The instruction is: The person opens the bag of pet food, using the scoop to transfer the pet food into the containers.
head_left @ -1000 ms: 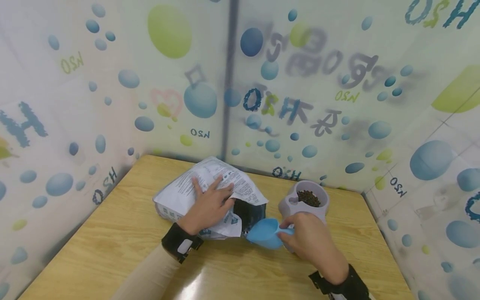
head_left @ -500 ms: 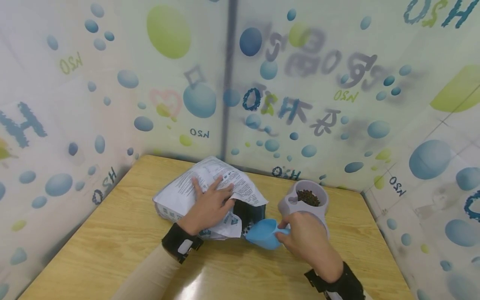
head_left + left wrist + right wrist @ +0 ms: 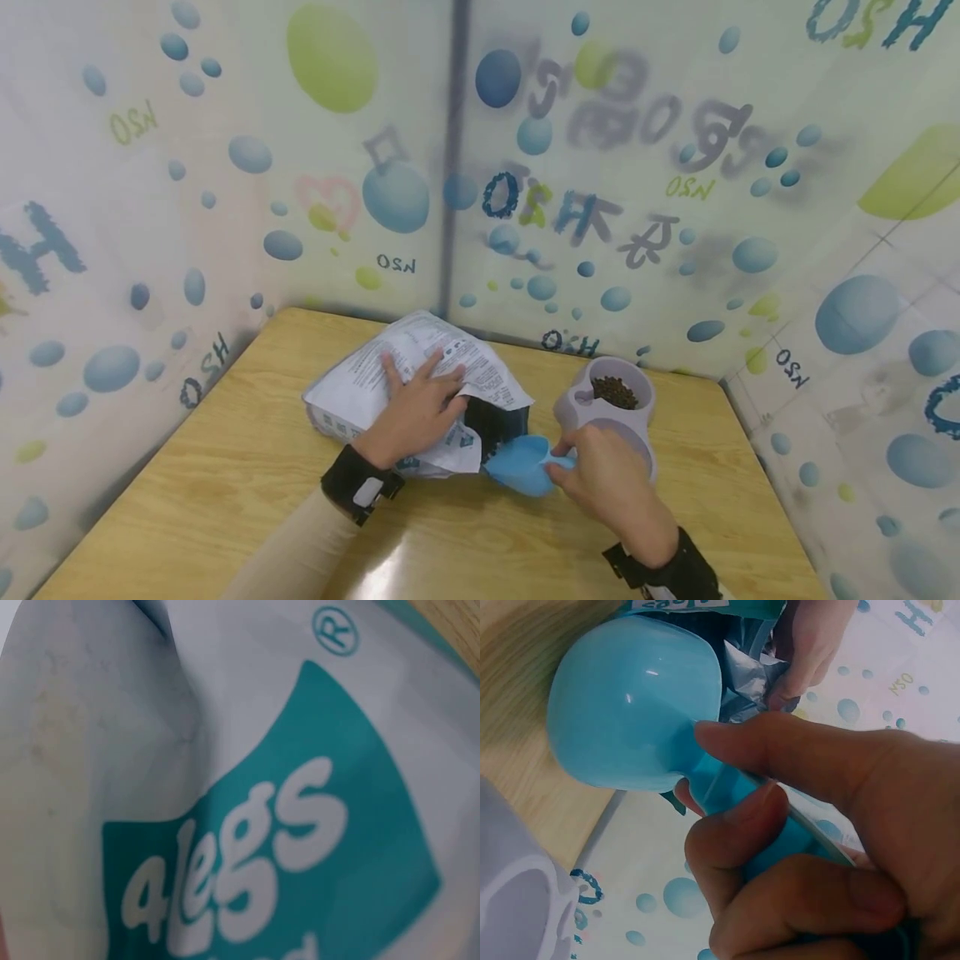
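Note:
A white printed bag (image 3: 360, 379) lies on its side on the table, its dark mouth (image 3: 491, 421) facing right. My left hand (image 3: 416, 412) rests on top of it with spread fingers, close to the opening. In the left wrist view the bag's printed side (image 3: 315, 825) fills the picture and reads "4legs". My right hand (image 3: 611, 479) grips the handle of a blue scoop (image 3: 521, 467), thumb along the top and fingers curled round it, as the right wrist view of the scoop (image 3: 637, 697) confirms. The scoop's tip is at the bag's mouth, where a few dark pellets show.
A grey double pet bowl (image 3: 566, 408) stands on the right, behind my right hand. Brown kibble (image 3: 615, 392) lies in its far compartment; my hand partly covers the near one. The wooden table (image 3: 217, 467) meets patterned walls at the back and sides.
My right hand and the scoop have moved slightly left, farther toward the bag's mouth. The left hand keeps its place on the bag. The head view has shifted a little.

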`<state>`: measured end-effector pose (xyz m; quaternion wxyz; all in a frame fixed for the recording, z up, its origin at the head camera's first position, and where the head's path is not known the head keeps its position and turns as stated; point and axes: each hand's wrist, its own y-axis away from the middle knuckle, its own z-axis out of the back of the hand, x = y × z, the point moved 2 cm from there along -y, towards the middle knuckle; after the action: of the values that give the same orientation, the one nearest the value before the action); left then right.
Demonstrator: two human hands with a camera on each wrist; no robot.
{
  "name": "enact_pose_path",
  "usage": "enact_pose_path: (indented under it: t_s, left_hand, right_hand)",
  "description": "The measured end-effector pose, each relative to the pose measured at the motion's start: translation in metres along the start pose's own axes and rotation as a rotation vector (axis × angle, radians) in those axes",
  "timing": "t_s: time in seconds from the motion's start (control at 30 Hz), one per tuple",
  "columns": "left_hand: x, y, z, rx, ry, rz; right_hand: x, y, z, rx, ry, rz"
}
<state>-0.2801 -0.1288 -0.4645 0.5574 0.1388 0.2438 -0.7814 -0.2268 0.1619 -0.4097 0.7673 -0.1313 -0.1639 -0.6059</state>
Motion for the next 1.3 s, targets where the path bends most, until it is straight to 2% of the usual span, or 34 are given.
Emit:
enact_pose_path:
  t_s: [0.67, 1.3]
  left_hand:
    - [-0.002, 0.000, 0.002, 0.001, -0.001, 0.004]
    - [-0.001, 0.001, 0.000, 0.004, -0.013, -0.007]
  right_hand:
    - [-0.002, 0.000, -0.028, -0.115, 0.027, 0.009]
    - [-0.008, 0.006, -0.041, -0.091, -0.004, 0.007]
